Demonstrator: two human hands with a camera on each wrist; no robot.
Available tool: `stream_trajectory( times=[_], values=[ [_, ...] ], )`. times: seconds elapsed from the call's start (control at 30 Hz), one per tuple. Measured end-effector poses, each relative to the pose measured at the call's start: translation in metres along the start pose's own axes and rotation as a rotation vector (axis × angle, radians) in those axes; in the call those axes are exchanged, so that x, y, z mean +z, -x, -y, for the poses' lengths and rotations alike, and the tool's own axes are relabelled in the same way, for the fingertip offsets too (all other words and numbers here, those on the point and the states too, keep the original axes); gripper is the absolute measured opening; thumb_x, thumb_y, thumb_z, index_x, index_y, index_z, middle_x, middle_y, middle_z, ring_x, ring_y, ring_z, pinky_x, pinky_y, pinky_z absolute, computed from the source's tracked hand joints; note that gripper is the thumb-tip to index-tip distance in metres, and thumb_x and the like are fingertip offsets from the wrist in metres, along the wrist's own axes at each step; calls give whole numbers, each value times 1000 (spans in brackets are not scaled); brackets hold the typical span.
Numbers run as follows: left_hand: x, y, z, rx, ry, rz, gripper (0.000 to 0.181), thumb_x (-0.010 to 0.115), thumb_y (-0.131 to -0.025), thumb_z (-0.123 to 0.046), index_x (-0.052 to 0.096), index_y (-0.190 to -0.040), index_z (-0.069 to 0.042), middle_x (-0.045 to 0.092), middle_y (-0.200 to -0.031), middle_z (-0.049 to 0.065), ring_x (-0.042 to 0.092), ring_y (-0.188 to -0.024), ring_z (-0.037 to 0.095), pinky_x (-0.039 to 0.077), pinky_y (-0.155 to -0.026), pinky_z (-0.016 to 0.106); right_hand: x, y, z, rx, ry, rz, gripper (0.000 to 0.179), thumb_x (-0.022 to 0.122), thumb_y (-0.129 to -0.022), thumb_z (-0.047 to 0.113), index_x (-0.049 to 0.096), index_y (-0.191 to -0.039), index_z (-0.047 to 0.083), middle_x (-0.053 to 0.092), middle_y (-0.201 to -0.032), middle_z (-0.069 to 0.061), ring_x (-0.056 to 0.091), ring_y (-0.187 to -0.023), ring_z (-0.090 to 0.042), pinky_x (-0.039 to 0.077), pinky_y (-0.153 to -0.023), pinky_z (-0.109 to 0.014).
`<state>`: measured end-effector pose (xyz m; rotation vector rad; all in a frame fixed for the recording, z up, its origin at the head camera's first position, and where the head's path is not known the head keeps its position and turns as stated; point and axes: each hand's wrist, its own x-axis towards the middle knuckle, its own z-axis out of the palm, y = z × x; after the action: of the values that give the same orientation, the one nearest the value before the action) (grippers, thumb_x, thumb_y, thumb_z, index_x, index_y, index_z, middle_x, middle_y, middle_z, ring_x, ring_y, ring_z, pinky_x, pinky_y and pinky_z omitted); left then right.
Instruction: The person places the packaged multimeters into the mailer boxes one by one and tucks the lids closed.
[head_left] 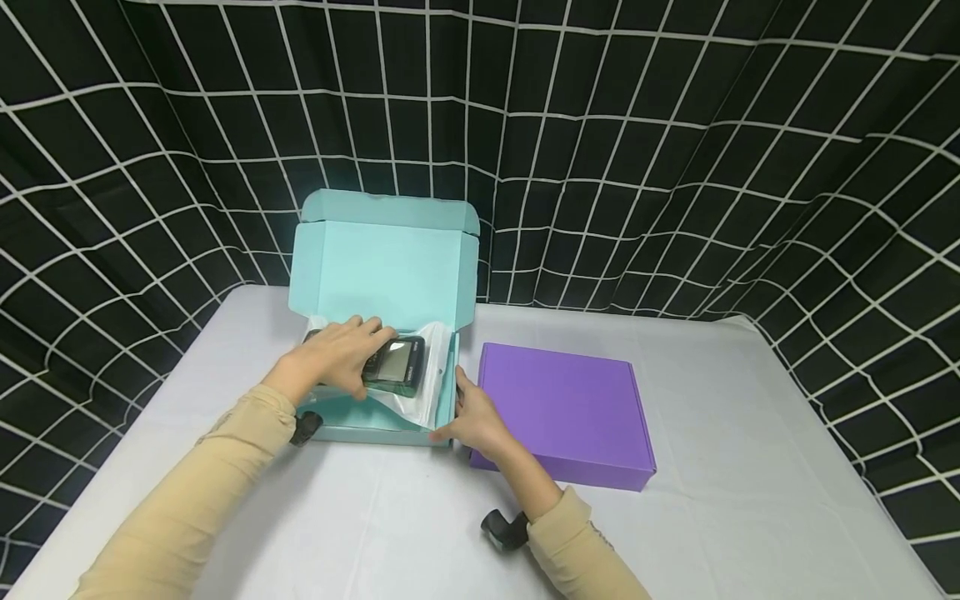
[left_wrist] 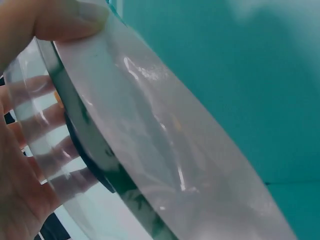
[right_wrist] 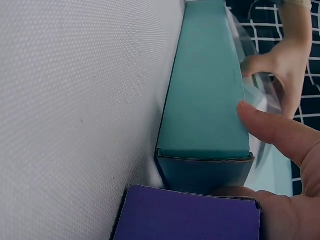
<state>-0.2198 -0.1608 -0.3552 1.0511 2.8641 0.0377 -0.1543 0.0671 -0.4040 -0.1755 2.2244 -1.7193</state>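
In the head view, a light teal cardboard box (head_left: pixel 375 435) stands with its lid raised at the back. My left hand (head_left: pixel 337 354) grips a clear zip bag (head_left: pixel 431 375) over the box; inside the bag is a dark handheld device (head_left: pixel 405 367) with a grey screen. The left wrist view shows the thumb on one side of the bag (left_wrist: pixel 145 100) and the fingers behind it. At the box's front right corner, my right hand (head_left: pixel 477 417) holds the wall. Its thumb (right_wrist: pixel 257 120) lies on the front face, with the fingers partly hidden along the right side.
A closed purple box (head_left: pixel 566 408) lies just right of the teal box, with the right fingers between the two. White cloth (head_left: pixel 735 467) covers the table. Behind and at both sides hangs a black curtain (head_left: pixel 600 150) with a white grid.
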Motion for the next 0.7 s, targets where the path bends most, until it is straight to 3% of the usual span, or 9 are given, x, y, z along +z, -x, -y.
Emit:
stream_trajectory(
  times=[0.3, 0.7],
  values=[
    [8, -12, -11, 10, -16, 50, 83, 89, -60, -28, 48, -129, -6, 53, -104, 8, 52, -87, 27, 52, -68, 40, -1, -1, -2, 3, -50, 19, 116, 74, -62, -26, 3, -152, -7, 15, -158, -22, 26, -141, -35, 37, -107, -40],
    [22, -19, -15, -12, 38, 99, 83, 92, -62, -27, 47, -130, -7, 53, -110, 10, 54, -92, 29, 53, -75, 44, 0, -1, -1, 8, -8, 10, 115, 76, -62, -24, 5, -151, -9, 16, -157, -24, 28, -140, -36, 38, -106, -39]
  ],
)
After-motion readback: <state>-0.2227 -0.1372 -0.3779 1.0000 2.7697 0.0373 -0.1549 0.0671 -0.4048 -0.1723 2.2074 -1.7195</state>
